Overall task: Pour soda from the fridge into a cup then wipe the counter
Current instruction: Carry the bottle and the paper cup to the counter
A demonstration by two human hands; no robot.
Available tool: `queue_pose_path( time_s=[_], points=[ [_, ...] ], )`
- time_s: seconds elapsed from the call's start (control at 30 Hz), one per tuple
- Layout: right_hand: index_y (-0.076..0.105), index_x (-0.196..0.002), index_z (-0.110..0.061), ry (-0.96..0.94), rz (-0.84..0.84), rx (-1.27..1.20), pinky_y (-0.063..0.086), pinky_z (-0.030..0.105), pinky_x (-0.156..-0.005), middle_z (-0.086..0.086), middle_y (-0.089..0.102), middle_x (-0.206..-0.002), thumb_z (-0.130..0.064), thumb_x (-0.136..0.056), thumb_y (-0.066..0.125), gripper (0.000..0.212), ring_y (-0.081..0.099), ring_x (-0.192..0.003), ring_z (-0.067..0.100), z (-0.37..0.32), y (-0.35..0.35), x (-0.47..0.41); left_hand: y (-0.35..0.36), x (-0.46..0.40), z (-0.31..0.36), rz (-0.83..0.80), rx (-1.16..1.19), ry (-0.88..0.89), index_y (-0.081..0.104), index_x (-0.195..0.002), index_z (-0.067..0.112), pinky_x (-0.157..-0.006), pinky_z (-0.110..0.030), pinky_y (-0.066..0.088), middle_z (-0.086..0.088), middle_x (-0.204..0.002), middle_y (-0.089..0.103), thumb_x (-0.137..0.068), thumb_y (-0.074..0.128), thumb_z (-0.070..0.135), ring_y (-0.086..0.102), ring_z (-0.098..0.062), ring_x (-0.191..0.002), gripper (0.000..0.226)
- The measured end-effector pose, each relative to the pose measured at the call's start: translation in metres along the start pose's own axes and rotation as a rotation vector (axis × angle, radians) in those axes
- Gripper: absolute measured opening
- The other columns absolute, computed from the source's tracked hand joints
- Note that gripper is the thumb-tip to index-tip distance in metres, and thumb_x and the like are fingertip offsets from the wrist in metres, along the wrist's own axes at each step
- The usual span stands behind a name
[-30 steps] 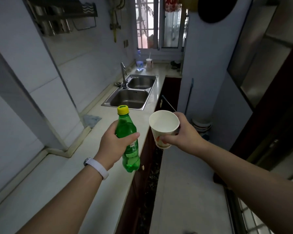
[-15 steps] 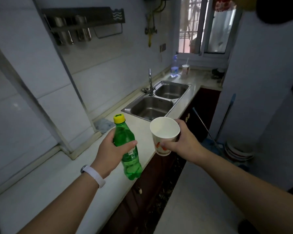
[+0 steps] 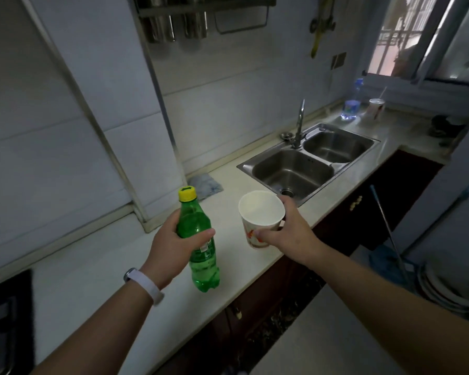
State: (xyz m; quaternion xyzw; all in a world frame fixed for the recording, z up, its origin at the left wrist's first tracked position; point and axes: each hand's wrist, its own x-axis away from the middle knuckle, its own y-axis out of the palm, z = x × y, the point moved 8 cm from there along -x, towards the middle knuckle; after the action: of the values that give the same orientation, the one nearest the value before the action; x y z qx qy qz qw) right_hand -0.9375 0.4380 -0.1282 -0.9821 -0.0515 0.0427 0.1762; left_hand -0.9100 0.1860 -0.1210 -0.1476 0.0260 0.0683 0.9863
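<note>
Both gripped: bottle [image 3: 198, 240] left hand [image 3: 173, 249] (capped), cup [image 3: 260, 217] right hand [image 3: 287, 236].

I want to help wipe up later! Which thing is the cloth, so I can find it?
Find the steel double sink set in the pale counter. Left of it, against the wall where the counter meets a white corner post, lies the cloth. It is the only soft, flat, blue-grey thing there; the green bottle and paper cup are being held.

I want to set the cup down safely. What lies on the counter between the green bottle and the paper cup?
Nothing: in the head view, only bare counter shows between green bottle and paper cup.
</note>
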Motion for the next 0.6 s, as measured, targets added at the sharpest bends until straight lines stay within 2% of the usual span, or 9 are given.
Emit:
queue_pose_path(
  time_s=[0.07, 0.23, 0.5, 0.6],
  points=[
    [0.036, -0.128, -0.032, -0.007, -0.024, 0.022, 0.047, 0.03, -0.097, -0.009, 0.048, -0.124, -0.024, -0.067, 0.086, 0.079, 0.048, -0.113, 0.007, 0.003, 0.011, -0.021, -0.007, -0.017, -0.01, 0.041, 0.001, -0.016, 0.063, -0.108, 0.034, -0.075, -0.03, 0.054, 0.011, -0.098, 0.073, -0.072, 0.085, 0.025, 0.069, -0.005, -0.087, 0.043],
    [0.038, -0.129, -0.03, -0.013, -0.129, 0.057, 0.049, 0.034, -0.096, -0.023, 0.045, -0.118, -0.025, -0.068, 0.086, 0.078, 0.048, -0.11, 0.001, 0.009, 0.035, -0.068, -0.016, -0.058, -0.031, 0.08, 0.008, -0.037, 0.062, -0.11, 0.033, -0.077, -0.031, 0.054, 0.009, -0.101, 0.071, -0.071, 0.086, 0.025, 0.068, -0.009, -0.091, 0.046],
    [0.034, -0.13, -0.031, 0.016, -0.211, 0.071, 0.051, 0.025, -0.087, -0.019, 0.045, -0.116, -0.026, -0.068, 0.086, 0.081, 0.052, -0.105, 0.01, 0.026, 0.067, -0.127, -0.029, -0.094, -0.058, 0.161, 0.039, -0.094, 0.062, -0.11, 0.035, -0.075, -0.025, 0.052, 0.013, -0.103, 0.07, -0.071, 0.085, 0.022, 0.066, -0.003, -0.091, 0.047],
    [0.034, -0.13, -0.031, 0.026, -0.269, 0.061, 0.052, 0.025, -0.086, -0.015, 0.045, -0.118, -0.026, -0.067, 0.086, 0.082, 0.052, -0.105, 0.011, 0.034, 0.087, -0.141, -0.04, -0.098, -0.065, 0.209, 0.041, -0.108, 0.063, -0.108, 0.034, -0.078, -0.029, 0.054, 0.012, -0.103, 0.071, -0.069, 0.086, 0.023, 0.067, -0.006, -0.092, 0.046]
  ],
)
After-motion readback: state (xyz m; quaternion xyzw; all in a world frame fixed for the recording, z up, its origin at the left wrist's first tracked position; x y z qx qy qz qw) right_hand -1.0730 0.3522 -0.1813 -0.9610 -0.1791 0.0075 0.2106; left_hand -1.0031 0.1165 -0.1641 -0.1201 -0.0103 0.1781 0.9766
